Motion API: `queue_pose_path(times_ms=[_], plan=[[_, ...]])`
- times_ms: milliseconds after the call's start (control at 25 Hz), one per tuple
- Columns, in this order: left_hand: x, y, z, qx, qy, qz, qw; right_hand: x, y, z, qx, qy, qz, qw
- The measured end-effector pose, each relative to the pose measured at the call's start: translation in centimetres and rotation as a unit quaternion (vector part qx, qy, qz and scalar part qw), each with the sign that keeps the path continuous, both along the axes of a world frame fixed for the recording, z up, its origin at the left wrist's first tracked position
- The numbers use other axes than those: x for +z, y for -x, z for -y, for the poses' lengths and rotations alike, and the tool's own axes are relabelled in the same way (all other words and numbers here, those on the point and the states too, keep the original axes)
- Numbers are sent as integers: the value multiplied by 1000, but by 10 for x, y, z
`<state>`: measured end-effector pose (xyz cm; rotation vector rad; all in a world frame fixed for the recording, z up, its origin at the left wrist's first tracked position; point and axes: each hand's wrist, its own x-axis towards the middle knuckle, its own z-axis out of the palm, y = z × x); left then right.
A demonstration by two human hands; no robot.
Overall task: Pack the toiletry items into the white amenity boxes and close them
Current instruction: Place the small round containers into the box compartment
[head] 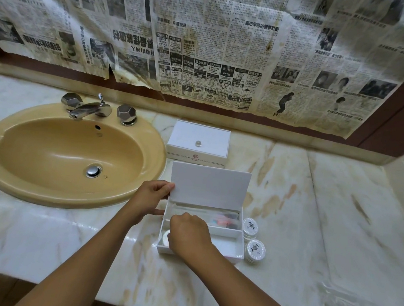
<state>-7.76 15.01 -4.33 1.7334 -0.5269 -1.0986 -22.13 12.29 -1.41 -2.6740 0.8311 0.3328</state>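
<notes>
Box point(224, 251) open, long axis left-right, lid point(209, 185) upright at far side. We see left hand point(150, 198) pinching lid corner; right hand point(189, 235) curled inside near compartment, grasp undeterminable.

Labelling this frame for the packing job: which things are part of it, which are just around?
Job:
- open amenity box, lid held up by left hand
- right hand reaching into the front compartment
- round toiletry packs beside the box
- closed amenity box

Just around:
- sink
- faucet
- newspaper
- clear plastic wrapper
</notes>
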Motion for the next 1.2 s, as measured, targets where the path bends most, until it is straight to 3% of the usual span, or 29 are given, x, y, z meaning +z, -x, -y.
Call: queue_pose_path(times_ms=[280, 440, 560, 680, 1000, 1200], plan=[[2, 1, -1, -3, -2, 11, 1000, -10, 2, 1, -37, -70, -18, 997], [2, 2, -1, -6, 1, 12, 1000, 15, 3, 20, -89, -43, 80, 992], [0, 1, 0, -6, 4, 9, 1000, 34, 12, 47, -176, -18, 172, 969], [-1, 0, 0, -7, 4, 6, 1000, 35, 33, 76, -259, 7, 209, 943], [-1, -1, 1, -5, 0, 9, 1000, -6, 81, 101, -374, 6, 170, 912], [0, 0, 1, -3, -1, 9, 1000, -25, 99, 104, -357, -33, 65, 931]])
